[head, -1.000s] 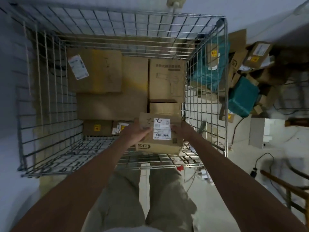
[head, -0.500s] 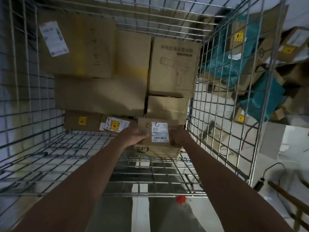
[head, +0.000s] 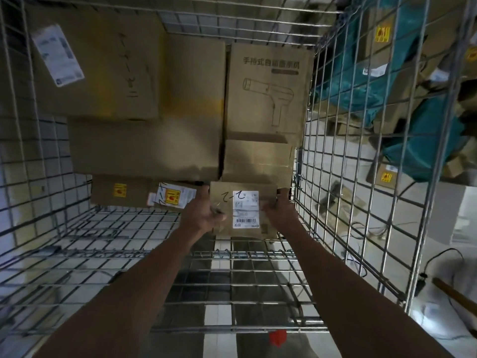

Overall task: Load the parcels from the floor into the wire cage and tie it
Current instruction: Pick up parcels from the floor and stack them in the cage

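Here we reach both arms over the cage's near rail [head: 232, 328]. Our left hand [head: 204, 215] and right hand [head: 280, 211] grip opposite sides of a small parcel [head: 245, 210], fingers curled over its edges, label up, likely so it stays level as it goes down. It sits low by the right wall [head: 361, 177], touching a box [head: 258, 161] beyond. Bare floor mesh [head: 90, 241] lies open to the left. Farther back, stacked boxes [head: 144, 146] fill the cage.

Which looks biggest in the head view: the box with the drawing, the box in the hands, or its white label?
1. Box with the drawing
2. Box in the hands, though it sits nearer the camera
3. White label
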`<state>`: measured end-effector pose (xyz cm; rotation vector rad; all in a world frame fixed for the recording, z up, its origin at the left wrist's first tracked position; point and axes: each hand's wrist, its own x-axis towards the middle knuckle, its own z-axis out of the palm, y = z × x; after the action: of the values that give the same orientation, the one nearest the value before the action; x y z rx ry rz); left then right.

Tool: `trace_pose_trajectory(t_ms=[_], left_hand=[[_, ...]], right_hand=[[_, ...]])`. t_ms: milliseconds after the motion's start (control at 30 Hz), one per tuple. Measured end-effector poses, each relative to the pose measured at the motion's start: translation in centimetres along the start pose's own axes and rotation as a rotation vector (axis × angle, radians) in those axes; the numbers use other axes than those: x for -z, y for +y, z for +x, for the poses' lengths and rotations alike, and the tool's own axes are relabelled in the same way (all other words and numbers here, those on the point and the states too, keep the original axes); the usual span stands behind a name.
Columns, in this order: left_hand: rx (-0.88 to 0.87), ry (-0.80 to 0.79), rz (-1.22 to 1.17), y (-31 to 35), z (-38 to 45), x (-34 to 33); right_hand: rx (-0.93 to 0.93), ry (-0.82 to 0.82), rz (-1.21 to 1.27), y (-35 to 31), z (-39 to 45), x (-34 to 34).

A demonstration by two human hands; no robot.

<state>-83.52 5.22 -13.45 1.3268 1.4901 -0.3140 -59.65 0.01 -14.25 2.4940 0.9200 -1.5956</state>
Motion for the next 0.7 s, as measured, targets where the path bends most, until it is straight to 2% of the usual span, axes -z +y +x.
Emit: trace_pose_trajectory(t_ms=[167, 233, 333, 367, 433, 500, 700], left_hand=[[0.042, 0.043, 0.011, -0.2, 0.5, -0.5], [0.078, 0.006, -0.023, -0.5, 0.6, -0.2], [0.154, -0.248, -0.118, -1.6, 0.7, 1.1], [0.158, -0.339, -0.117, -1.8, 0.6, 1.5], [0.145, -0.416, -0.11, -1.8, 0.4, 1.6], [0.127, -0.415, -0.127, -1.6, 0.5, 1.3], [0.09, -0.385, -0.119, -1.4, 0.5, 0.8]], right_hand=[[0.006, -0.003, 0.078, 0.5, 0.5, -0.2], [-0.003, -0.034, 0.134, 1.1, 1.0, -0.3], [-0.085, -0.174, 0.25, 3.9, 2.7, -0.7], [-0.103, -0.235, 0.234, 5.0, 3.1, -1.0], [-0.093, -0.336, 0.135, 5.5, 3.0, -0.8], [-0.061, -0.385, 0.09, 3.8, 1.7, 0.2], [0.054, -0.333, 0.059, 2.0, -0.7, 1.4]])
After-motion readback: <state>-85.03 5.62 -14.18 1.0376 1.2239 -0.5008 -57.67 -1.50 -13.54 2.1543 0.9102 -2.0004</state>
